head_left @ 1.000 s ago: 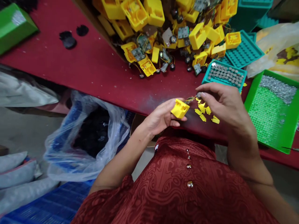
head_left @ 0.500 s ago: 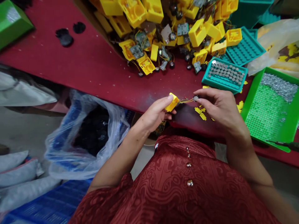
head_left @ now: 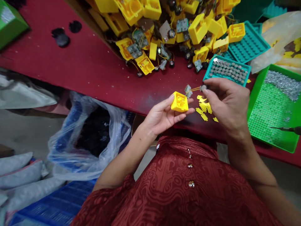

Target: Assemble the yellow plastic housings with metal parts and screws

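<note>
My left hand (head_left: 166, 114) holds a small yellow plastic case (head_left: 180, 102), its open side tilted up and toward me, thumb on one edge and fingers underneath. Between the thumb and fingertips of my right hand (head_left: 225, 100) is a small round black speaker (head_left: 203, 88). Yellow wires run from it to a small grey circuit board (head_left: 188, 91), which hangs just above the case, apart from it. Several flat yellow plastic pieces (head_left: 204, 106) lie on the red table below my right hand.
Yellow cases with boards and speakers are heaped at the back (head_left: 197, 29). A teal tray of button cells (head_left: 225, 82) and a green basket of screws (head_left: 261, 125) with a screwdriver (head_left: 293, 129) stand right. A plastic-lined blue crate (head_left: 56, 157) holds black parts.
The board has come up out of the case as my right hand moved the speaker up and right. My left hand has turned the case, so its inside now faces up.
</note>
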A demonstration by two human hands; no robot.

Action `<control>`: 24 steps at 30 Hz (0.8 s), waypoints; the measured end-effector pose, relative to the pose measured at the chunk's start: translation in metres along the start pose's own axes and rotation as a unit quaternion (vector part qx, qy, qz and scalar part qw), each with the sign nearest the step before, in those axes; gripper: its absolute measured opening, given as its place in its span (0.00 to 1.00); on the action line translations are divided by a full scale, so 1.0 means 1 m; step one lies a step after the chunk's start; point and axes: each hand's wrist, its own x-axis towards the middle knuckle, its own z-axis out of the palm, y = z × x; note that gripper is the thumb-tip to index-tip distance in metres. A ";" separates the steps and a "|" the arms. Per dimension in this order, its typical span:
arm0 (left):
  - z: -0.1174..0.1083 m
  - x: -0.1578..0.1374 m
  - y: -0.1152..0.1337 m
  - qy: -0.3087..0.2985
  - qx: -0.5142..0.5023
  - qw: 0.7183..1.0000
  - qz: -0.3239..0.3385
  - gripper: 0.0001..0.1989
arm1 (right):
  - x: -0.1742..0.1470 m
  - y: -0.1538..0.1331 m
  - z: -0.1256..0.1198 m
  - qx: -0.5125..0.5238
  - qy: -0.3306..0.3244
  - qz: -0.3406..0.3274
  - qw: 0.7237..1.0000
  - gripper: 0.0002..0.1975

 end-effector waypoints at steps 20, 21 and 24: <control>-0.007 0.020 -0.039 -0.043 0.103 0.975 0.194 0.27 | -0.051 0.020 0.009 -0.183 -0.007 -0.220 0.958 0.06; -0.008 0.020 -0.040 -0.044 0.113 0.974 0.193 0.28 | -0.050 0.021 0.008 -0.193 -0.004 -0.223 0.955 0.06; -0.008 0.020 -0.040 -0.044 0.119 0.974 0.186 0.30 | -0.049 0.021 0.005 -0.164 -0.008 -0.198 0.966 0.04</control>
